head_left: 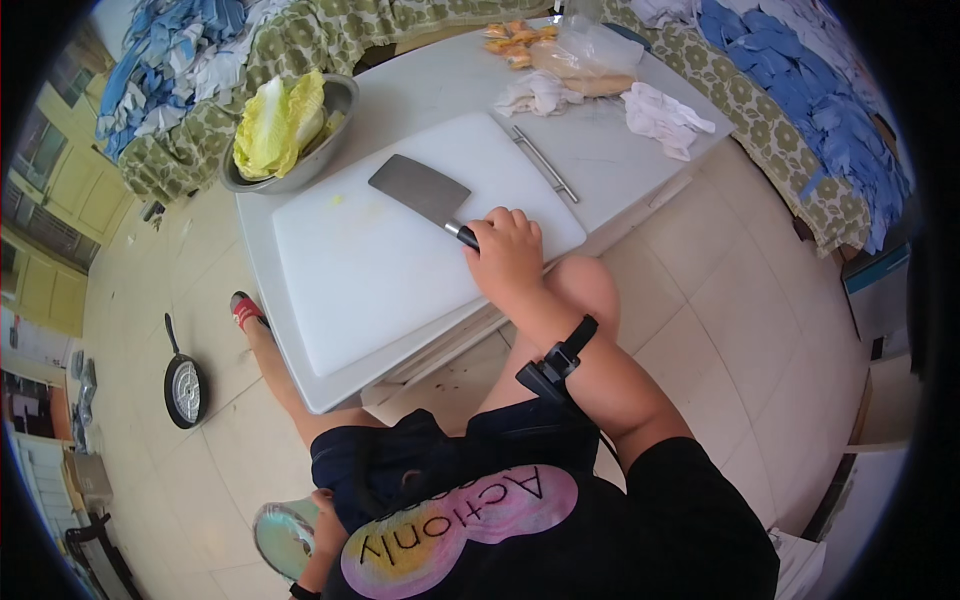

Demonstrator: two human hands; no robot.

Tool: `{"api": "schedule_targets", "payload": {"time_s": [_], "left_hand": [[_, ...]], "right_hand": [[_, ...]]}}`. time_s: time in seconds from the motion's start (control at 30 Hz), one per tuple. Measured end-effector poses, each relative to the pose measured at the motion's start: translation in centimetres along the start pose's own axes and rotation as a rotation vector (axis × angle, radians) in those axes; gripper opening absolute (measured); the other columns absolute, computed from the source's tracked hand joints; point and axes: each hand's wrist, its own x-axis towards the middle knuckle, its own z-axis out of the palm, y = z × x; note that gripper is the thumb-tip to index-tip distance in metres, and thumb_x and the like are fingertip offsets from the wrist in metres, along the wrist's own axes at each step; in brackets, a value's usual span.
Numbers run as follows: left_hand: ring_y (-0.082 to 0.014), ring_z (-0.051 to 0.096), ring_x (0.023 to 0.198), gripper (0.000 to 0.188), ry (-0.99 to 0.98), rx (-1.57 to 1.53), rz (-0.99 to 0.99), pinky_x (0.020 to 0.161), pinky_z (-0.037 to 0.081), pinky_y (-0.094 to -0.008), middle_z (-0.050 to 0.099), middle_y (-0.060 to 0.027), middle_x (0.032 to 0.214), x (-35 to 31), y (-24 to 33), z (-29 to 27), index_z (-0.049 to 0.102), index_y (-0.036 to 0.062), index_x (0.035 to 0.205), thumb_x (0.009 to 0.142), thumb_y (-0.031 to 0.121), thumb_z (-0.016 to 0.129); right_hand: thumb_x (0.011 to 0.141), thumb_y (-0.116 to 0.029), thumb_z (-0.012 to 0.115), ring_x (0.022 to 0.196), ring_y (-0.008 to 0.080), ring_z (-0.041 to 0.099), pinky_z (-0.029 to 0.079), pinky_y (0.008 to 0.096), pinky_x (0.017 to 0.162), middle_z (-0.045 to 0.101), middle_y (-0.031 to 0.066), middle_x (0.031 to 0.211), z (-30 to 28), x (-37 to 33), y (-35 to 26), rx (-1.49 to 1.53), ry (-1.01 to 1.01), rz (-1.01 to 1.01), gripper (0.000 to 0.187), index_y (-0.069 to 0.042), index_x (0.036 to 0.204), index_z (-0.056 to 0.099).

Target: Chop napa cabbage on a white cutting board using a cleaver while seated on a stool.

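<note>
A cleaver [420, 188] with a broad grey blade and black handle lies flat on a large white cutting board [350, 290]. My right hand [507, 255] is closed around the handle end, at the board's right side. Hanging low beside my left thigh is my left hand [326, 515], next to a round green and clear container [283, 540] at floor level; its fingers are mostly hidden. Beyond the board's far left corner, a metal bowl [343, 105] holds a head of leafy yellow-green cabbage [277, 125]. Small pale bits lie on the board.
A metal bar handle [545, 165] lies along the board's right edge. At the table's far end are white cloths [665, 120], a clear plastic bag [590, 55] and orange wrappers [518, 42]. A black frying pan [187, 390] rests on the floor at left. Cloth-covered sofas [770, 120] stand beyond the table.
</note>
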Motion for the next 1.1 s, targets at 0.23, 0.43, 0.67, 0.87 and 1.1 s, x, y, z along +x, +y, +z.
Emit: {"api": "schedule_targets", "payload": {"time_s": [0.23, 0.43, 0.67, 0.87, 1.1], "left_hand": [[-0.0425, 0.062, 0.108, 0.066, 0.029, 0.02, -0.045, 0.088, 0.049, -0.0468, 0.06, -0.0343, 0.114, -2.0, -0.6, -1.1, 0.034, -0.0019, 0.135, 0.085, 0.024, 0.069], [-0.0479, 0.062, 0.105, 0.071, -0.1, 0.066, -0.054, 0.085, 0.051, -0.0484, 0.062, -0.0345, 0.11, -6.2, 4.9, -5.3, 0.029, -0.0005, 0.139, 0.085, 0.022, 0.069], [-0.0223, 0.055, 0.122, 0.08, -1.099, -0.196, -0.345, 0.108, 0.04, -0.0333, 0.058, -0.0163, 0.135, -13.5, 4.5, -19.6, 0.041, -0.007, 0.141, 0.083, 0.033, 0.08], [-0.0204, 0.057, 0.112, 0.074, -0.971, -0.41, 0.029, 0.1, 0.043, -0.035, 0.062, -0.0111, 0.117, -15.6, 12.3, -25.9, 0.052, -0.0046, 0.128, 0.074, 0.034, 0.085], [-0.019, 0.055, 0.114, 0.078, -0.561, -0.388, 0.744, 0.095, 0.048, -0.0332, 0.053, -0.0115, 0.127, -4.0, 37.9, -15.2, 0.037, -0.0017, 0.142, 0.084, 0.033, 0.076]], "right_hand": [[0.074, -0.016, 0.078, 0.1, 0.0268, 0.054, 0.04, 0.043, 0.086, 0.059, 0.0046, 0.103, -0.2, -0.3, -0.4, 0.08, 0.041, -0.024, 0.027, -0.013, 0.1, 0.071], [0.074, -0.017, 0.075, 0.104, 0.03, 0.053, 0.04, 0.0465, 0.089, 0.059, 0.0078, 0.106, -0.6, -0.2, -0.2, 0.14, 0.109, -0.088, 0.026, -0.012, 0.1, 0.07], [0.076, -0.011, 0.074, 0.104, 0.0308, 0.055, 0.044, 0.0427, 0.089, 0.059, 0.0082, 0.108, -3.9, -0.4, -1.9, 0.34, 0.129, -0.207, 0.023, -0.01, 0.098, 0.069], [0.082, -0.018, 0.073, 0.092, 0.0313, 0.062, 0.05, 0.0413, 0.083, 0.065, 0.0126, 0.1, -6.2, -3.5, -7.7, 0.81, -0.266, -0.382, 0.021, -0.007, 0.099, 0.069], [0.092, -0.044, 0.068, 0.103, 0.0207, 0.06, 0.05, 0.0328, 0.09, 0.062, 0.0099, 0.113, -8.2, -1.9, -10.8, 1.644, -0.797, 0.215, 0.07, -0.002, 0.141, 0.041]]}}
